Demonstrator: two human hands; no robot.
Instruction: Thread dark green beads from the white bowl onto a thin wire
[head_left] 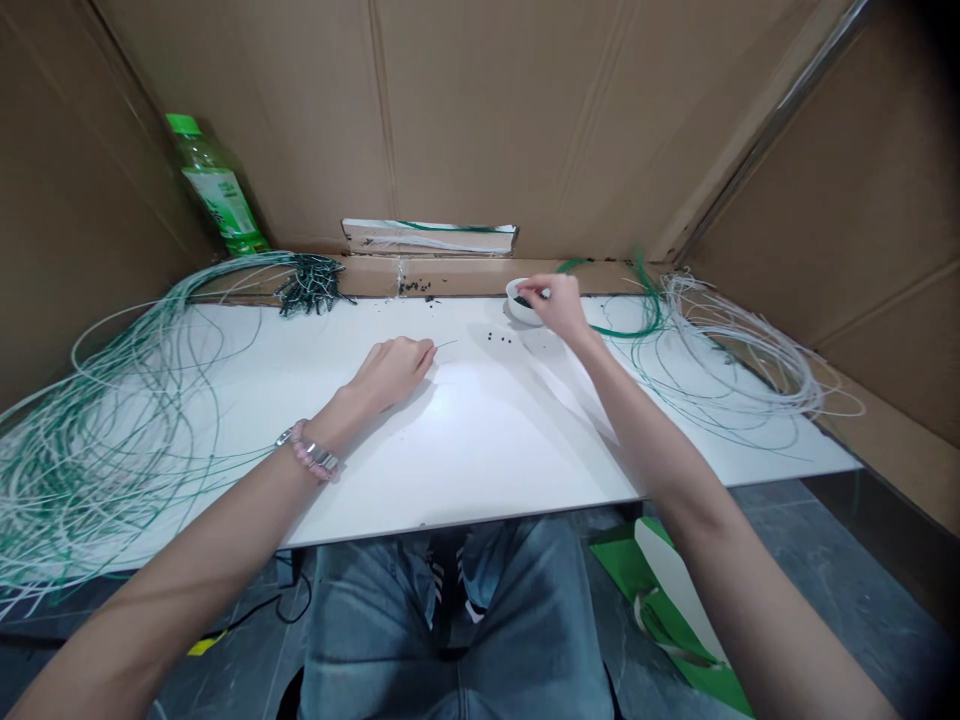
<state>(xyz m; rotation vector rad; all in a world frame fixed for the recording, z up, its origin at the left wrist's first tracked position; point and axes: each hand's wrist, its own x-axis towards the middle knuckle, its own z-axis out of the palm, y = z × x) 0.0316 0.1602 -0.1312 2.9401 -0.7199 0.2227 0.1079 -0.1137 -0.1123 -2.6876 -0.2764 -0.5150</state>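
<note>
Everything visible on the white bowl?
The white bowl is round and small, smooth-walled, plastic or ceramic by its look. It sits upright near the back edge of the white tabletop. Dark contents show inside, too small to identify. The right hand covers part of it, fingertips at the opening; whether they touch the bowl is unclear.

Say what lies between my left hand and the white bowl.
The head view shows a thin strand jutting from your left hand, then small black pieces on the white tabletop.
</note>
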